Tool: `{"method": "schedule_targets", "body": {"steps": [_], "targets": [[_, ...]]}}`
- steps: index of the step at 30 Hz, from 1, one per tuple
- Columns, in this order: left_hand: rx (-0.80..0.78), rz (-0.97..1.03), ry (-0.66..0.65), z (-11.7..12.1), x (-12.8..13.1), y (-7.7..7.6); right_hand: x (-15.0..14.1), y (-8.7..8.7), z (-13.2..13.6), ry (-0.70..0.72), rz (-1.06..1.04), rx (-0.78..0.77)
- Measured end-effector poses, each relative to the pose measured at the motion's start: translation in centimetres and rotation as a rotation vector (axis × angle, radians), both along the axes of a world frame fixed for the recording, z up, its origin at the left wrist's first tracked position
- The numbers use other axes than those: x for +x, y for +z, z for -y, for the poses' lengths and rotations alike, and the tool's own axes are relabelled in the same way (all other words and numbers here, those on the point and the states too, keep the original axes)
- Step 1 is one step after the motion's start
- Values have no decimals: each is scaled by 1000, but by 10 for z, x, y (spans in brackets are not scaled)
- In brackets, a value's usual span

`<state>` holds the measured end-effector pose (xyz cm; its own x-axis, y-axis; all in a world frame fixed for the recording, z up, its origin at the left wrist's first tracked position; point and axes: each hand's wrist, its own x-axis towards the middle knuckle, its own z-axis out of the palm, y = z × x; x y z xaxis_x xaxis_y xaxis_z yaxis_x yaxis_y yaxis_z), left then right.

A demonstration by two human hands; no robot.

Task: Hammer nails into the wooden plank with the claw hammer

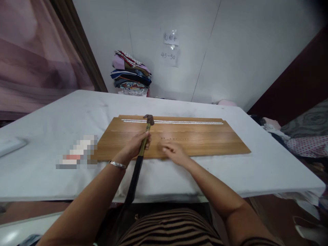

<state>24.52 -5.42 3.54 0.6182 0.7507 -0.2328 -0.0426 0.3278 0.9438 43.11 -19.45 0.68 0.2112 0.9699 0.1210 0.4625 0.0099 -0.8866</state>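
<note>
A long wooden board point(205, 138) lies flat on a white table point(64, 116), with a thin white strip point(184, 122) along its far edge and a row of small dark dots near its middle. My left hand point(135, 145) is closed around the shaft of a hammer point(143, 143). The hammer's head rests on the white strip and its dark grip hangs off the table's front edge. My right hand point(174, 152) lies on the board just right of the hammer, fingers curled down, slightly blurred. A bracelet circles my left wrist.
A blurred-out small object point(77, 156) sits left of the board. A pile of folded fabrics point(132, 75) rests against the white back wall under two paper labels. A flat white item point(10, 145) lies at the left table edge. Cloth heaps lie at the right.
</note>
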Motion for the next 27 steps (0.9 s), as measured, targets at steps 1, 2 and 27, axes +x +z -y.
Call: {"method": "schedule_targets", "body": {"steps": [1, 2, 27], "targets": [[-47, -6, -27, -1, -7, 1, 25, 1, 5, -101, 87, -9], [-86, -14, -46, -2, -14, 0, 52, 3, 9, -214, 185, -28], [-322, -134, -120, 19, -5, -16, 203, -40, 25, -646, 750, -605]]}}
